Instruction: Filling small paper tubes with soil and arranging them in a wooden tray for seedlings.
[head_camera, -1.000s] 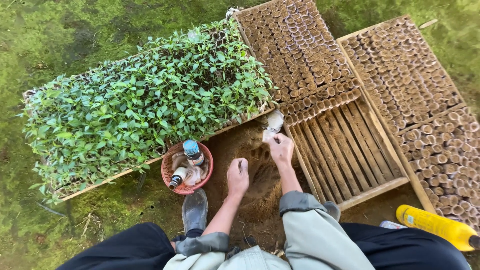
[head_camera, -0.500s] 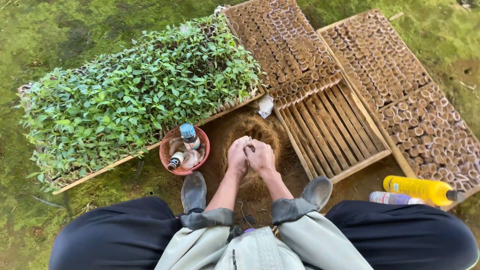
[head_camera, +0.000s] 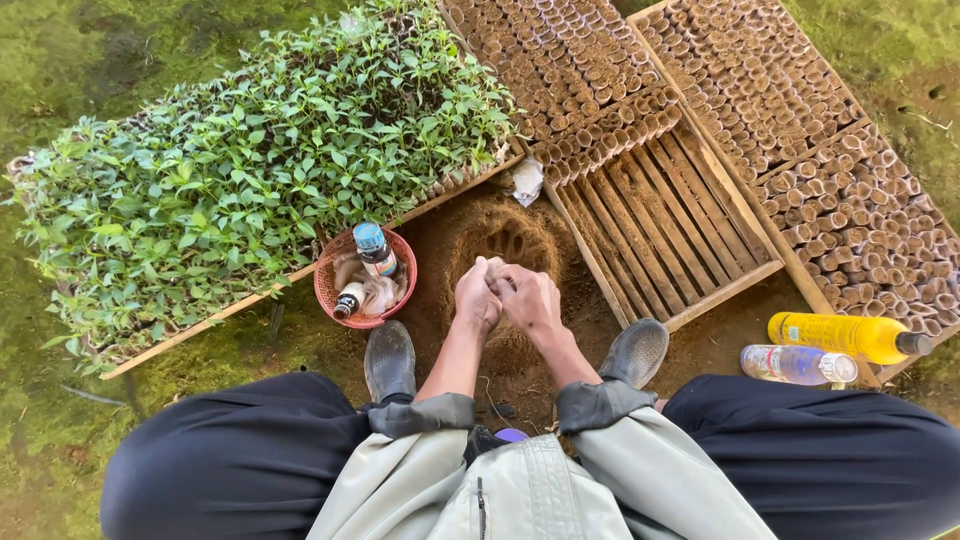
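Note:
My left hand (head_camera: 477, 296) and my right hand (head_camera: 528, 299) are pressed together over a heap of brown soil (head_camera: 508, 238) between my feet. Their fingers are closed around a small pale thing that I cannot make out; it may be a small paper pot or a lump of soil. A crumpled white scrap (head_camera: 527, 181) lies at the far edge of the heap. To the right stands a slatted wooden tray (head_camera: 668, 221), its far part filled with small soil-filled pots (head_camera: 600, 140).
A tray of green seedlings (head_camera: 250, 180) lies at the left. A red basket (head_camera: 396, 248) holds two small bottles. More trays of brown pots (head_camera: 800, 130) stand at the right. A yellow bottle (head_camera: 845, 335) and a clear bottle (head_camera: 795, 364) lie near my right knee. Mossy ground surrounds everything.
A second ago my right hand reached up by the white scrap and the left was apart. Both hands have since come together over the soil heap and stay joined.

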